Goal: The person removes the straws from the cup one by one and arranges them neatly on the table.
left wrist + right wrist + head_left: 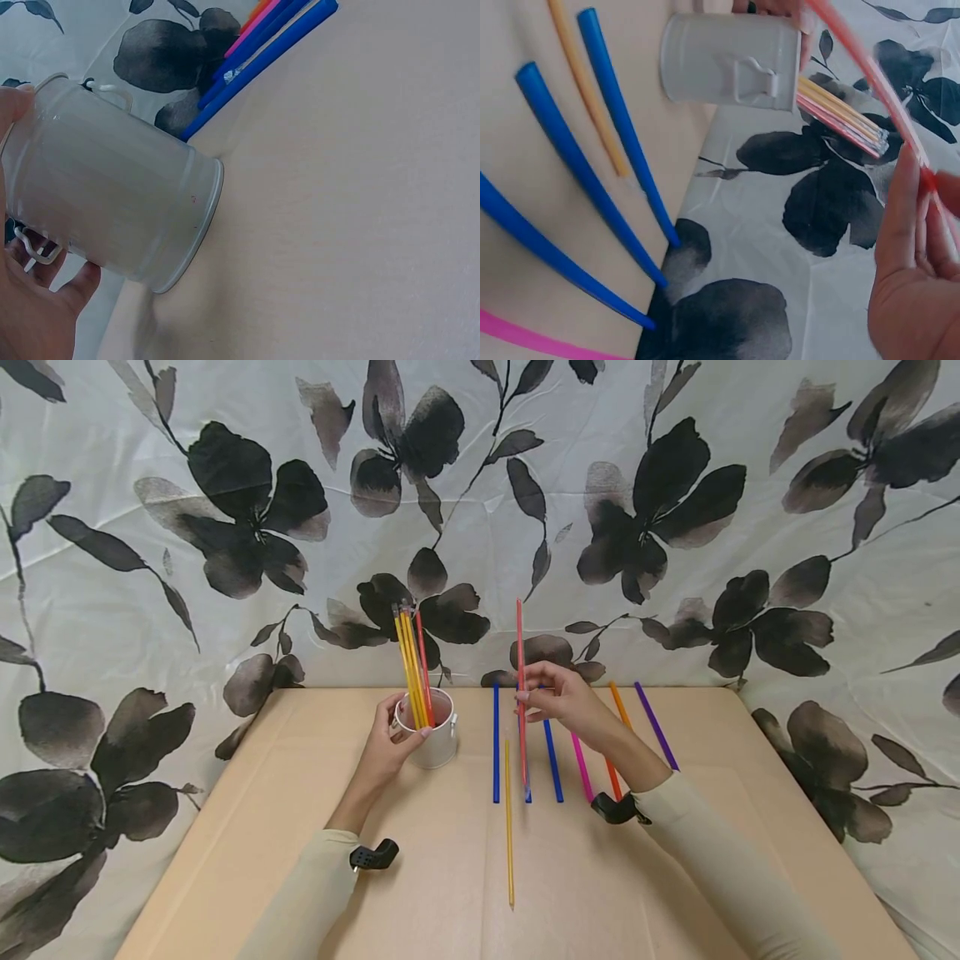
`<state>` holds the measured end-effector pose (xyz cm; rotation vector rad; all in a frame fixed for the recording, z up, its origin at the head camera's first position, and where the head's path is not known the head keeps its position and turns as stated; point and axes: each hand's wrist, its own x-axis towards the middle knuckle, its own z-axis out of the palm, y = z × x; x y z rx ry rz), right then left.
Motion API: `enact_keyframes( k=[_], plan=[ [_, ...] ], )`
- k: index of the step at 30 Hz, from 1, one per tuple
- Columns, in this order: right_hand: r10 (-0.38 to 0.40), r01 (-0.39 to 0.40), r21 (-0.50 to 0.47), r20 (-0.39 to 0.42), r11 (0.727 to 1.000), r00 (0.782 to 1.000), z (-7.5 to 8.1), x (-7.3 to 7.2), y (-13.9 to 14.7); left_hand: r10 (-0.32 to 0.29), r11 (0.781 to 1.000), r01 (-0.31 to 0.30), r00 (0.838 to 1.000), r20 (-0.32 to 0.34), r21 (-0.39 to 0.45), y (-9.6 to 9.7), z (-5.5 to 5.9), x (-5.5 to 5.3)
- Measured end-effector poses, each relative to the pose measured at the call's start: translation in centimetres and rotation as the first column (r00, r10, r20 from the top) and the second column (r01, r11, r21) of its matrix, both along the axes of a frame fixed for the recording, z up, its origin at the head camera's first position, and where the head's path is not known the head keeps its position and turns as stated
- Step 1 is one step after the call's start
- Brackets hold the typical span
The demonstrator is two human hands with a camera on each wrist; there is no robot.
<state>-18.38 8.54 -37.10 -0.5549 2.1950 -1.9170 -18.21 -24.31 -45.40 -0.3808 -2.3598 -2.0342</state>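
Observation:
My left hand (386, 743) grips a small pale metal bucket (444, 745) by its side, the thumb at the rim. The bucket stands upright on the table, with small loop handles on its wall. Several slim yellow sticks (409, 664) and a red stick (425, 672) lean in it and rise well above the rim. To the right of the bucket, my right hand (558, 697) pinches another slim red stick (520, 643), shiny and nearly upright, between thumb and fingertips. It overlaps the middle blue straw in the head view.
On the tan table (420, 885) lie a yellow stick (509, 835), three blue straws (496, 752), a pink straw (581, 768), orange straws (621, 706) and a purple straw (656, 727). Floral cloth (480, 552) hangs behind the table.

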Motion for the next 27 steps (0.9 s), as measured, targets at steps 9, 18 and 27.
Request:
enact_keyframes(
  k=[9,18,27],
  plan=[
    [-0.055,0.052,0.056,0.064,0.997,0.996,-1.4,1.6,1.0,-0.006,1.0,0.006,1.0,-0.006,0.008,0.0,-0.2,0.3],
    [-0.064,0.049,0.103,0.145,0.993,0.987,-3.4,2.9,1.8,-0.004,1.0,0.004,1.0,-0.007,0.017,0.0,-0.1,0.7],
    [-0.088,0.049,0.18,0.211,0.982,0.973,-6.3,3.9,1.9,0.005,1.0,-0.005,1.0,-0.004,-0.001,-0.1,0.0,0.9]
  ],
)
